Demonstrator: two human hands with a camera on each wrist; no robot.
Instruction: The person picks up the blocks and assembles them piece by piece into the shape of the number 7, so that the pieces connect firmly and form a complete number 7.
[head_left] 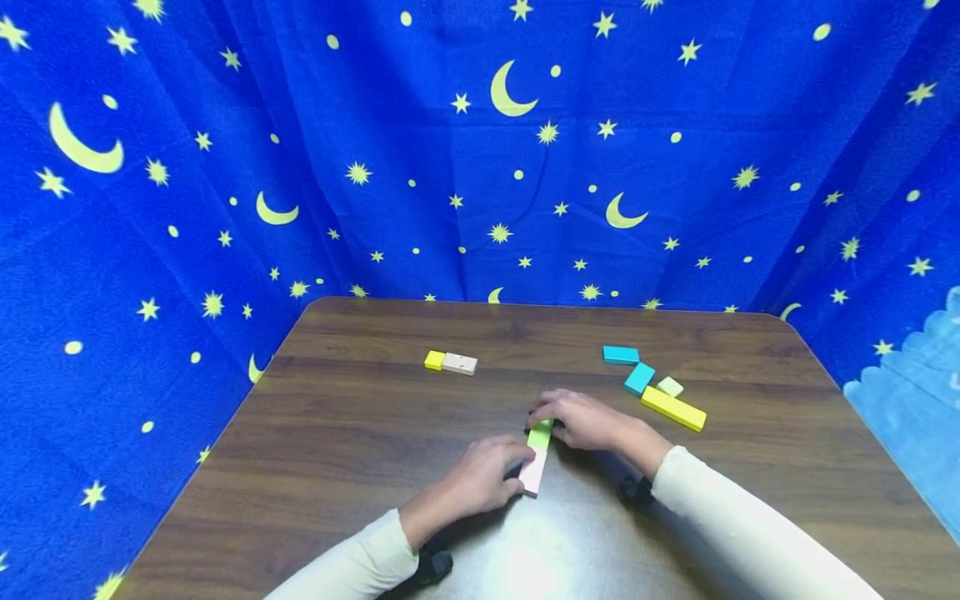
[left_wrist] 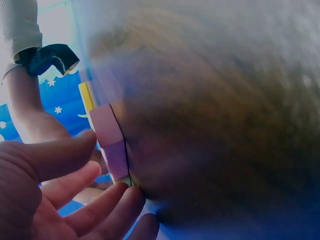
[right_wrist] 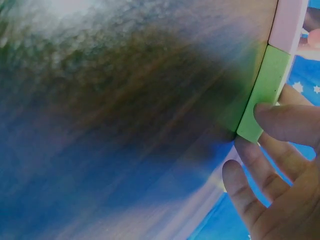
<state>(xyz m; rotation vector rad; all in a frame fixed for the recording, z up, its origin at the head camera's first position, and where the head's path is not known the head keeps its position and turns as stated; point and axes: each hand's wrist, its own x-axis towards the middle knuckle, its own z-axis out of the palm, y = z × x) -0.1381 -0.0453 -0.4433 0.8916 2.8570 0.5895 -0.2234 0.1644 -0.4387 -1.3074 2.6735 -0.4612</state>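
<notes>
End to end on the wooden table lie a light green block (head_left: 539, 435) and a pale pink block (head_left: 533, 477), their ends touching. My right hand (head_left: 588, 421) pinches the green block at its far end; in the right wrist view the thumb presses one side of the green block (right_wrist: 265, 92), with fingers at its end and other side. On the left, my left hand (head_left: 483, 477) holds the pink block between thumb and fingers. The left wrist view shows the near end of the pink block (left_wrist: 107, 127) beside the thumb, with fingertips near the join.
Farther back on the left, a small yellow block (head_left: 434, 360) touches a speckled pale block (head_left: 460, 364). Toward the right lie two blue blocks (head_left: 621, 355), a small pale green block (head_left: 670, 387) and a long yellow block (head_left: 673, 408). A blue star-patterned cloth (head_left: 450, 150) hangs behind the table (head_left: 337, 417).
</notes>
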